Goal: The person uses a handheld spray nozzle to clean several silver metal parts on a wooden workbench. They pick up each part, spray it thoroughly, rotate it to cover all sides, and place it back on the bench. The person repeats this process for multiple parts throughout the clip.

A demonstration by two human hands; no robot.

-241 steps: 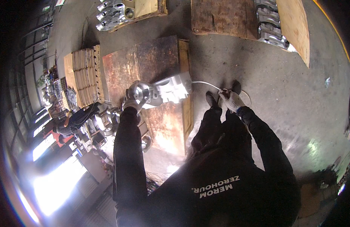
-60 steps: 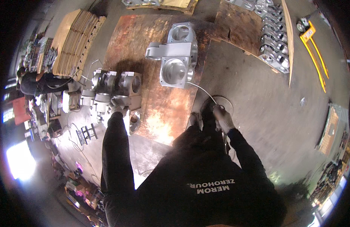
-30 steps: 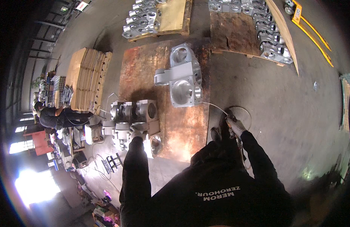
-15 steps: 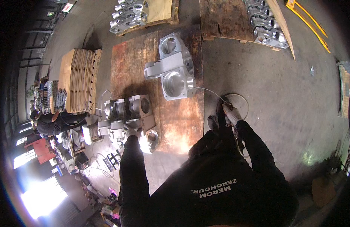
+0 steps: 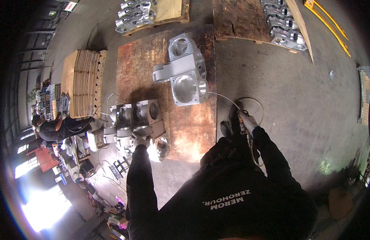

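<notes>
Taking the middle of the view as the dial's centre, the right hand [image 5: 249, 121] lay at three o'clock, its gloved fingers closed round a tool [image 5: 242, 116] with a thin tube [image 5: 225, 97]. The tube ran toward ten o'clock to the near corner of a large silver casting [image 5: 185, 68]; whether its tip touched could not be told. That casting stood at twelve o'clock on a wooden platform [image 5: 187, 136], close to the platform's right edge. The left hand [image 5: 141, 141], at eight o'clock, rested against a group of grey castings [image 5: 124, 134]; how far its fingers were spread could not be told. Bare wood separated that group from the large casting. Past the right edge, concrete floor [image 5: 289, 96] stretched from one to four o'clock.
</notes>
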